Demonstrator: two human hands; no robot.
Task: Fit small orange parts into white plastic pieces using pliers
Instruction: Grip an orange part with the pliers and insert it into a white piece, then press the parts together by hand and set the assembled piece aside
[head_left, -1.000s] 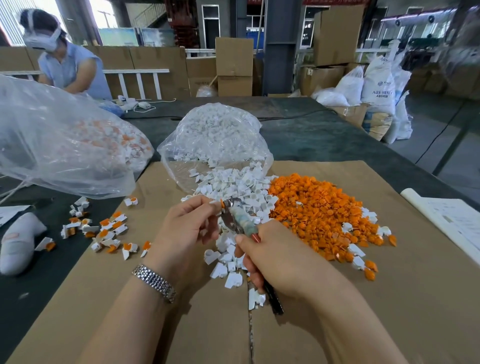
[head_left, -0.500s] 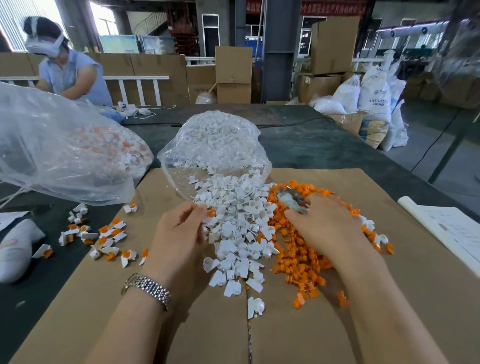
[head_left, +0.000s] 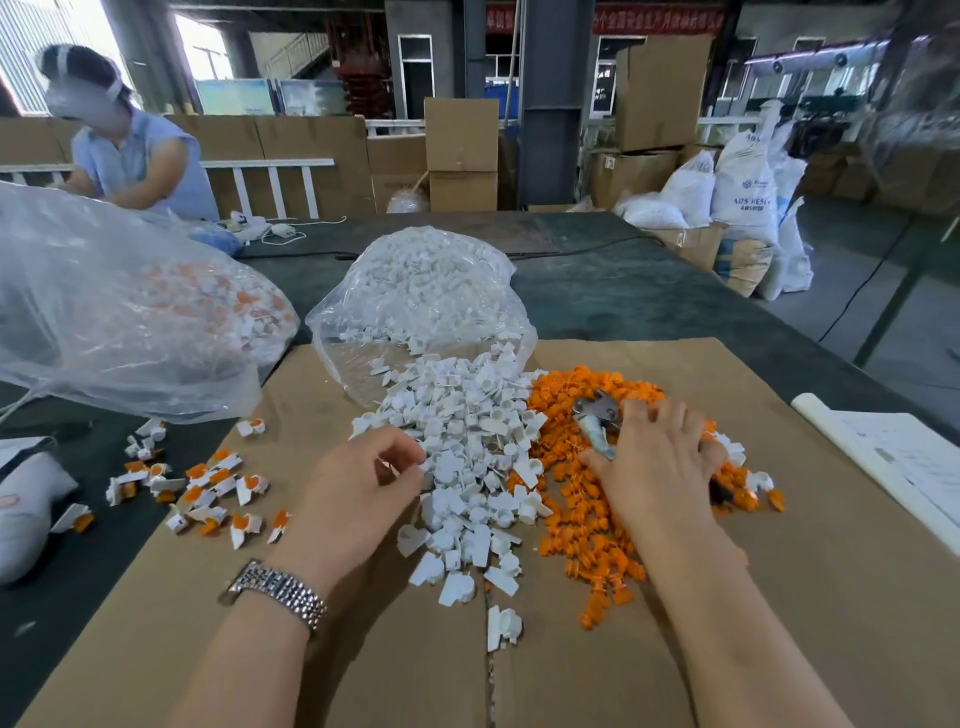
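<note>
A heap of white plastic pieces (head_left: 467, 447) spills from a clear bag onto the cardboard sheet (head_left: 831, 597). To its right lies a heap of small orange parts (head_left: 576, 483). My left hand (head_left: 358, 488) rests at the left edge of the white heap, with thumb and fingers curled and pinching a white piece. My right hand (head_left: 654, 462) lies on the orange heap and holds the pliers (head_left: 597, 415) under its palm. The metal jaws stick out to the left of the fingers, which reach forward into the orange parts.
Several white pieces fitted with orange parts (head_left: 208, 488) lie at the left. A big clear bag (head_left: 119, 322) holds more of them. The open bag of white pieces (head_left: 421, 296) sits behind the heap. Papers (head_left: 893, 462) lie at the right edge. Another person (head_left: 130, 161) works at the far left.
My right hand has carried the pliers from in front of me, beside my left hand, rightward onto the orange heap. My left hand has stayed at the white heap's edge.
</note>
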